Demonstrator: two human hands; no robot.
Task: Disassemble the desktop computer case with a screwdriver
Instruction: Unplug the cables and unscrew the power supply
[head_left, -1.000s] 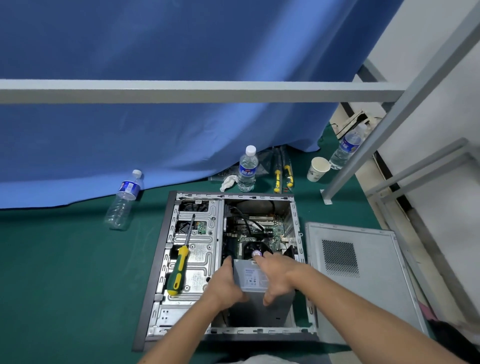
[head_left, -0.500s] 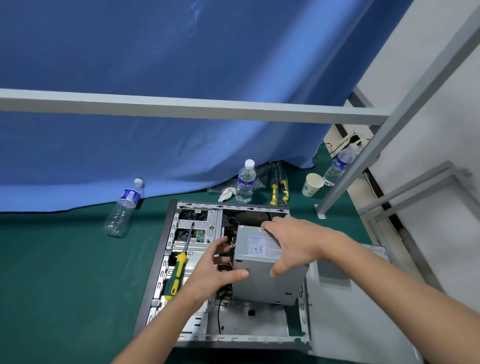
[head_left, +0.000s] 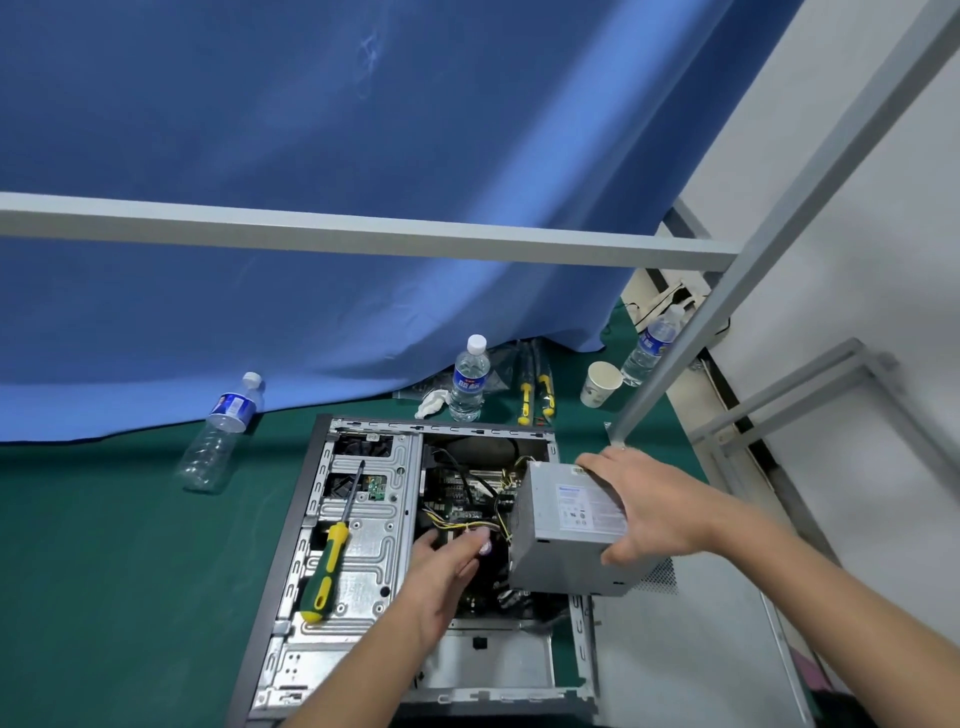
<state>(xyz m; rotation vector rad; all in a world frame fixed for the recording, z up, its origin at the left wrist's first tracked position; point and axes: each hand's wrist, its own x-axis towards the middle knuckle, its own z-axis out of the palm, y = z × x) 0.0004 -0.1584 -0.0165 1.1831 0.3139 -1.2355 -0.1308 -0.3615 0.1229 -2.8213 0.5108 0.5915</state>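
Two hands busy: both are over the open computer case (head_left: 306, 525), which lies on its side on the green table (head_left: 104, 571).
Step in hand: looks to me like the power supply (head_left: 566, 525) is being pulled out. It's up out of its bay and hanging over the case's right edge, tilted.
Right hand (head_left: 660, 509): its grip is wrapped over the top and far side of the power supply, thumb underneath, carrying the whole box.
Left hand (head_left: 441, 566): down inside the case with fingers loosely curled near the cable bundle (head_left: 467, 522). Can't tell if it's actually pinching a wire or just touching, too dark in there.
Cables: yellow and black leads run from the box to the motherboard (head_left: 457, 493), so I'd guess it's not free yet.
Screwdriver (head_left: 332, 545): green and yellow handle, lying untouched on the drive cage on the left of the case.
Side panel (head_left: 701, 649): already off, flat on the table to the right.
Next move: probably unplug those leads with the left hand while the right holds the box steady without tugging, then set it down clear of the case.
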